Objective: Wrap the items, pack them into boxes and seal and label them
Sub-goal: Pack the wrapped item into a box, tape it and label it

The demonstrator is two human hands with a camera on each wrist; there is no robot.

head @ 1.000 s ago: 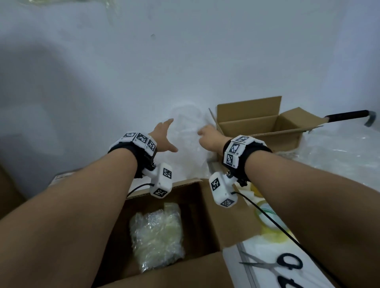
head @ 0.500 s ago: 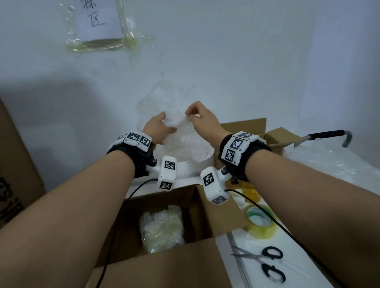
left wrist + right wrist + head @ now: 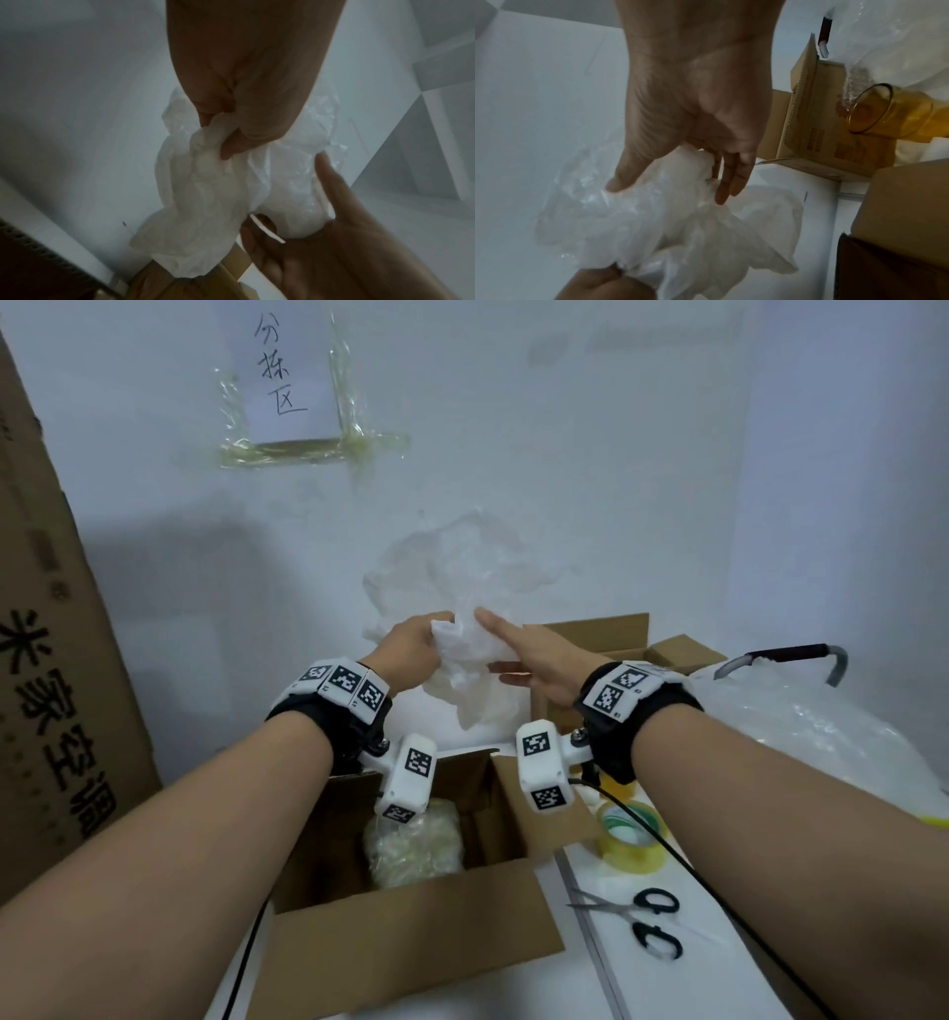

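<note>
A crumpled sheet of clear white plastic wrap (image 3: 464, 675) hangs in the air in front of the wall, above the open cardboard box (image 3: 411, 932). My left hand (image 3: 436, 634) pinches a bunch of the wrap (image 3: 205, 182) between thumb and fingers. My right hand (image 3: 485, 639) lies against its right side with straight fingers (image 3: 729, 182) and spread thumb. In the left wrist view the right hand (image 3: 321, 223) cups the wrap from below. A wrapped yellowish item (image 3: 413, 845) lies inside the box.
A second open box (image 3: 606, 634) stands at the back right, with an amber glass cup (image 3: 890, 113) beside it. A tape roll (image 3: 631, 834), scissors (image 3: 647, 922) and a heap of bubble wrap (image 3: 821, 737) lie to the right. A tall printed carton (image 3: 51, 660) stands at the left.
Both hands took hold of the wrap and lifted it off the table. The right hand went from pinching it to lying flat against it. My view tilted upward.
</note>
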